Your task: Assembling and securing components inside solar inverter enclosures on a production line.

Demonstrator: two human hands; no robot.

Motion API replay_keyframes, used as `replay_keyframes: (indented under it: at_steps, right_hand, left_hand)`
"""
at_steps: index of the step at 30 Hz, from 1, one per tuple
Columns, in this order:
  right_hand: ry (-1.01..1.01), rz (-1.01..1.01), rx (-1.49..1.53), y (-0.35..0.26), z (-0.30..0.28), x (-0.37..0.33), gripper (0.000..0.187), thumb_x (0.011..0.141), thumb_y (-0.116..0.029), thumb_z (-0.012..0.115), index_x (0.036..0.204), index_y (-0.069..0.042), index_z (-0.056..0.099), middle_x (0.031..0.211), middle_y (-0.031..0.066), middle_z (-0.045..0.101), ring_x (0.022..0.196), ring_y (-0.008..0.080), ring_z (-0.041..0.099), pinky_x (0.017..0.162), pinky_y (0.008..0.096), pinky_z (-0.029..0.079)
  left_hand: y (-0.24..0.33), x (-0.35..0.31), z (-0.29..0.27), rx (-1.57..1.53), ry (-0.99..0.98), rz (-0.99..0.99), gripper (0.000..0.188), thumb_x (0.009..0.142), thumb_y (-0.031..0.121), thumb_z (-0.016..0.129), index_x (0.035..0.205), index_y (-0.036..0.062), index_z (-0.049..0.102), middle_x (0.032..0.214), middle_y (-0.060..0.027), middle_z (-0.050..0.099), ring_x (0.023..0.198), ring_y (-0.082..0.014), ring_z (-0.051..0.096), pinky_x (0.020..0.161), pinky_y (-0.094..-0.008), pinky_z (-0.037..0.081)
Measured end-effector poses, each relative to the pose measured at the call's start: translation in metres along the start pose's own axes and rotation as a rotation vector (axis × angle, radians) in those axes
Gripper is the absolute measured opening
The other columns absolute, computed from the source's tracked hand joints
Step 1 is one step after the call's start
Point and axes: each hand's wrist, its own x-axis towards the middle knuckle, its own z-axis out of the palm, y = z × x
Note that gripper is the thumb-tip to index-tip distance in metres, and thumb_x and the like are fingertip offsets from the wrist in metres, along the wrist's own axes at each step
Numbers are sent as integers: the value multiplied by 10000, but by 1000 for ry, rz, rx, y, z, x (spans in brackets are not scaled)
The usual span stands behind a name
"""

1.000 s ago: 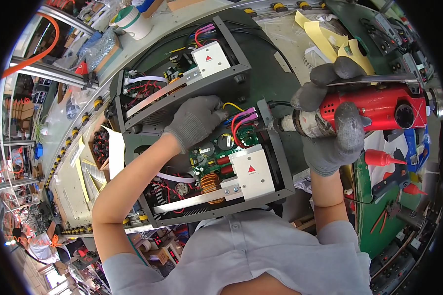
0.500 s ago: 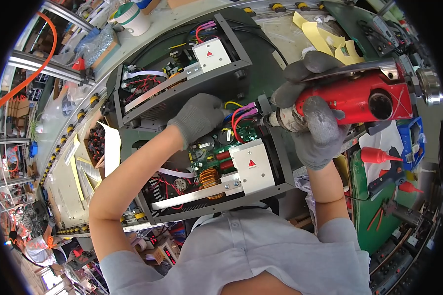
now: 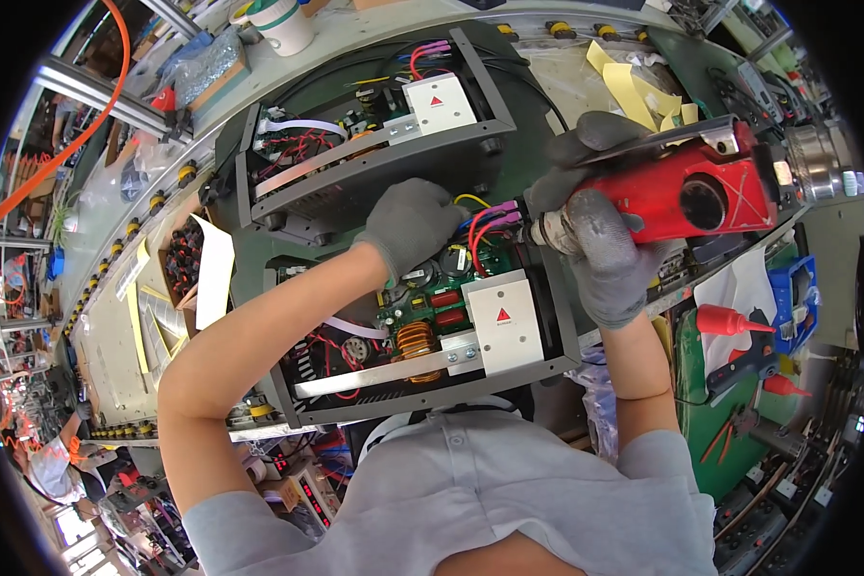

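Note:
My left hand [image 3: 413,230], in a grey glove, is closed with its fingertips against a bundle of coloured wires [image 3: 485,230] inside the nearer device; what they pinch is hidden. That dark metal housing [image 3: 432,389] lies open, showing a green circuit board [image 3: 422,305], a copper coil [image 3: 416,346] and a white metal cover [image 3: 504,326]. My right hand [image 3: 610,250], also gloved, is wrapped round a red handheld power tool [image 3: 677,192] with a metal lever along its top. The tool's nose [image 3: 550,230] points left, at the housing's right end by the wire connectors; contact cannot be made out.
A second open housing [image 3: 374,182] stands just behind. Yellow paper strips [image 3: 634,91] lie at the back right, a white cup [image 3: 283,24] at the back left. Red bottles [image 3: 730,320], pliers [image 3: 730,432] and a blue bin [image 3: 795,302] are on the right. An orange hose [image 3: 115,106] hangs left.
The view has shifted slightly, so the housings appear a little further right. The red tool's nose sits closer to the housing's right end and wires. Both hands keep their grip.

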Motion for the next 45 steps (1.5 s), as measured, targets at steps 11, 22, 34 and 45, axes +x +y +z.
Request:
replay_keyframes:
  at_steps: [11, 22, 34, 45]
  right_hand:
    - [-154, -19, -224, 9, 9, 5, 446, 836, -263, 539, 1193, -13, 448, 1017, 129, 541, 779, 155, 545, 664, 289, 477]
    - [-276, -59, -455, 12, 14, 8, 461, 865, -386, 479, 1137, -15, 464, 977, 94, 508, 833, 128, 500, 737, 264, 420]
    - [-233, -89, -740, 13, 25, 11, 419, 793, -89, 624, 1175, -8, 473, 925, 55, 560, 769, 107, 528, 699, 267, 441]
    - [-103, -159, -825, 13, 29, 16, 460, 803, -22, 579, 1240, 28, 447, 1186, 190, 544, 1007, 281, 594, 842, 390, 525]
  left_hand:
    - [-1, 1, 1, 91, -28, 22, 330, 829, 314, 556, 827, 12, 689, 847, -203, 641, 829, -359, 614, 771, -398, 486]
    - [1, 5, -2, 104, -63, 14, 338, 826, 302, 527, 823, 6, 688, 862, -208, 643, 841, -362, 617, 778, -399, 487]
    - [-13, 21, -9, 171, -301, 207, 327, 815, 300, 552, 853, 5, 688, 908, -200, 651, 879, -333, 622, 788, -375, 485]
    - [2, 9, -16, 166, -292, 73, 322, 795, 280, 562, 880, -6, 683, 943, -214, 646, 923, -345, 619, 821, -379, 479]
